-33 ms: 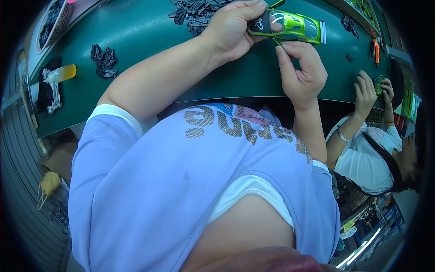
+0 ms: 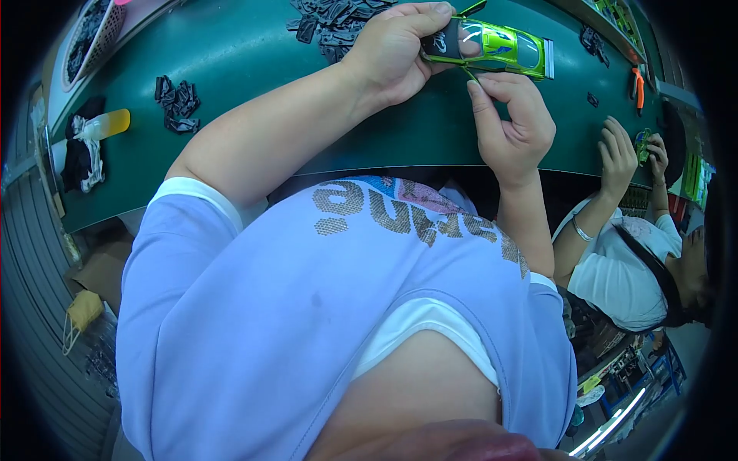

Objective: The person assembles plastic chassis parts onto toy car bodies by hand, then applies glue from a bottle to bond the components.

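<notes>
While two hands pinch one green toy car (image 2: 498,48), left hand (image 2: 396,54) grip clasping body, right hand (image 2: 511,123) fingertips beneath

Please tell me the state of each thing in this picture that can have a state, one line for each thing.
green toy car body: held up above the green belt, gripped at one end.
left hand: closed around the car body's end.
right hand: fingers pinching at the car body's lower edge.
small dark parts: lying in a loose heap on the green belt.
yellow bottle: lying on its side.
</notes>
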`<state>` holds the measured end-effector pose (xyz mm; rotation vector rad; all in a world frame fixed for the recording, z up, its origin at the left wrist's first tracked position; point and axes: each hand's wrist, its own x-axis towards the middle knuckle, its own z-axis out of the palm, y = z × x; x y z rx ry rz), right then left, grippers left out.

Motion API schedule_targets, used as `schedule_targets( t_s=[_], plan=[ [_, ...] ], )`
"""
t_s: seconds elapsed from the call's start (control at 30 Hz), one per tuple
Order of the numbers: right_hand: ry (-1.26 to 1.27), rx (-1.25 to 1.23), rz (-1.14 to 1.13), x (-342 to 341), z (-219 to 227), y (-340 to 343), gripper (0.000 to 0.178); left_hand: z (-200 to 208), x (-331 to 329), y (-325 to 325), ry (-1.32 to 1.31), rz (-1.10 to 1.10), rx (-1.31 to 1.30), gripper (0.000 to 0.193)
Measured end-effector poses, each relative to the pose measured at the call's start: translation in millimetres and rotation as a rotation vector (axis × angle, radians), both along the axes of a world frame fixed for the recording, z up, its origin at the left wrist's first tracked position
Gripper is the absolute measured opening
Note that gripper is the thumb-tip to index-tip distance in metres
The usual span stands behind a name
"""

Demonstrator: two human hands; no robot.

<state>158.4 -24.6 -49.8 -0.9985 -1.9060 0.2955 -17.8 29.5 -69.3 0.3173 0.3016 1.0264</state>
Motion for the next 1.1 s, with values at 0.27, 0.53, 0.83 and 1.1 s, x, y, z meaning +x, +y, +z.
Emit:
schedule_targets(
  t_s=[0.27,0.53,0.83,1.1],
  plan=[
    [-0.022,-0.015,-0.074,-10.5,0.4,1.0,0.012,-7.2,1.7,-1.5,-0.061,-0.026,0.008,0.023],
    [-0.005,-0.099,-0.114,-12.4,-3.3,-3.8,0.014,12.2,3.1,-13.9,0.368,0.108,-0.057,0.026],
    [-0.27,0.038,-0.125,-12.1,7.5,0.4,0.014,14.6,6.8,-11.7,0.421,0.098,-0.063,0.028],
    [-0.748,0.017,-0.175,-4.7,41.8,2.8,0.066,1.2,14.5,-24.3,0.533,-0.012,0.112,0.021]
  ],
)
